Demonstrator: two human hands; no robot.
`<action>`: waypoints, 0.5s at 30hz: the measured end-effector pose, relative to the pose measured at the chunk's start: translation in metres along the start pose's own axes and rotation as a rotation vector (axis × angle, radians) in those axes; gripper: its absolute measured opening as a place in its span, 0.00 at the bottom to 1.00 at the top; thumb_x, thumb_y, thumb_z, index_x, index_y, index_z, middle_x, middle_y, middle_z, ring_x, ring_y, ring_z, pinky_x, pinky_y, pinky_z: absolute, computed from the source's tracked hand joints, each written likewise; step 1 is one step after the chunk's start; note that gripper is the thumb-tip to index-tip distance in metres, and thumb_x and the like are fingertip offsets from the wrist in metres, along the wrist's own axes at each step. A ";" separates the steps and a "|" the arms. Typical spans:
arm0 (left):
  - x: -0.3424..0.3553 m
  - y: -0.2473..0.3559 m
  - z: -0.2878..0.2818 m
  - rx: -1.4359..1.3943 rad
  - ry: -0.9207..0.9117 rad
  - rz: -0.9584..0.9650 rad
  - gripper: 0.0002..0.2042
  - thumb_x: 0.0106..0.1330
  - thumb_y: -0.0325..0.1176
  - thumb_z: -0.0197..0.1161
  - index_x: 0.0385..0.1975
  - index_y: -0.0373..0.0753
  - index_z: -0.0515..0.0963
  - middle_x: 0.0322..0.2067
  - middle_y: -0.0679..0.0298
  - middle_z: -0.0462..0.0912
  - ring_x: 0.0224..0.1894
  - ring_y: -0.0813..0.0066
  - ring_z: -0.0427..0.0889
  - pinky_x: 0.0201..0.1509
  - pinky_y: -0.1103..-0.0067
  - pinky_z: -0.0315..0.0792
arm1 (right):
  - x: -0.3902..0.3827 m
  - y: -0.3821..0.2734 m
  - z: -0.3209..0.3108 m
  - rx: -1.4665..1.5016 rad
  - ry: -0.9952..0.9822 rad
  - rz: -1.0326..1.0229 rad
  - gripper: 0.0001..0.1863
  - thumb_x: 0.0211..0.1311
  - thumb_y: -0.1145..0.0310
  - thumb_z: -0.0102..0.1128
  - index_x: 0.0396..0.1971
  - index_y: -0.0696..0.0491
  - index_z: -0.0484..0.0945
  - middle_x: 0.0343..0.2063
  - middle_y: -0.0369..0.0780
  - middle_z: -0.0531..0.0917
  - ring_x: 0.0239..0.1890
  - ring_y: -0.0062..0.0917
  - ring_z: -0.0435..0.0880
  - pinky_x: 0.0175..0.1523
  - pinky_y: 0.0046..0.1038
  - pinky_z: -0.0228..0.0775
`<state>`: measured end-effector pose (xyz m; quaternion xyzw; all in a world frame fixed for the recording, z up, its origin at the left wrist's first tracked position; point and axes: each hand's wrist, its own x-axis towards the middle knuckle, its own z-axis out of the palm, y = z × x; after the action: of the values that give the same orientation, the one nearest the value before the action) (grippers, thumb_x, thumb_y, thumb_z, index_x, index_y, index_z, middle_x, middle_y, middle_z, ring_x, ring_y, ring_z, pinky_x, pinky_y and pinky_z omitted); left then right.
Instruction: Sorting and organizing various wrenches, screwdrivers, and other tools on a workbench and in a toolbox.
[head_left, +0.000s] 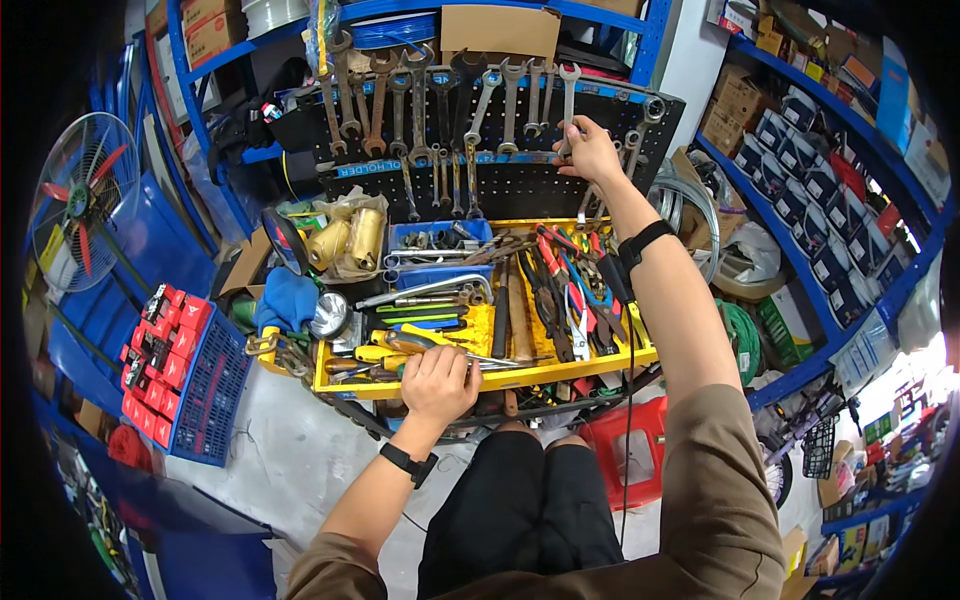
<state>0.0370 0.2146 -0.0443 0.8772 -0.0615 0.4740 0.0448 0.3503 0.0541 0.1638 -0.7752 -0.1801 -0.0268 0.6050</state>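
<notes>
My right hand [592,152] is closed around the lower part of a silver open-end wrench [569,92] at the black pegboard [520,190], among a row of hanging wrenches [420,110]. My left hand [436,385] curls over the front edge of a yellow tool tray [520,375], beside screwdriver handles [405,340]. The tray holds pliers and snips [570,290], hammer handles [520,315], bars and files. A blue bin [398,232] of sockets sits at its back, next to bagged brass-coloured cylinders [365,235].
A standing fan [85,200] and a blue basket [200,415] of red packages are at left. Blue shelving [760,210] with boxed goods and bags lines the right. A coil of green hose [737,340] and a red plastic object [625,440] lie low at right.
</notes>
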 end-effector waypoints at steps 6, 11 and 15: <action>0.001 0.001 0.004 -0.021 -0.017 0.000 0.08 0.54 0.37 0.68 0.24 0.44 0.76 0.27 0.68 0.79 0.31 0.68 0.78 0.38 0.71 0.67 | 0.026 0.026 0.004 -0.010 0.085 -0.111 0.13 0.80 0.64 0.46 0.51 0.53 0.77 0.31 0.39 0.84 0.29 0.24 0.86 0.36 0.27 0.77; 0.004 0.001 -0.002 0.026 -0.004 0.002 0.07 0.54 0.36 0.67 0.23 0.43 0.77 0.25 0.67 0.77 0.29 0.69 0.78 0.35 0.73 0.68 | 0.041 0.035 0.012 -0.087 0.159 -0.235 0.12 0.78 0.67 0.48 0.48 0.57 0.78 0.26 0.40 0.84 0.28 0.24 0.85 0.38 0.28 0.76; 0.001 0.001 0.001 0.013 -0.008 -0.002 0.07 0.54 0.37 0.66 0.23 0.44 0.76 0.26 0.67 0.78 0.29 0.67 0.76 0.36 0.71 0.67 | 0.046 0.040 0.021 0.022 0.135 -0.268 0.11 0.79 0.68 0.47 0.46 0.57 0.76 0.27 0.40 0.84 0.27 0.23 0.85 0.37 0.29 0.76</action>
<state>0.0386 0.2130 -0.0441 0.8794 -0.0576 0.4709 0.0394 0.4022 0.0770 0.1333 -0.7339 -0.2412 -0.1576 0.6151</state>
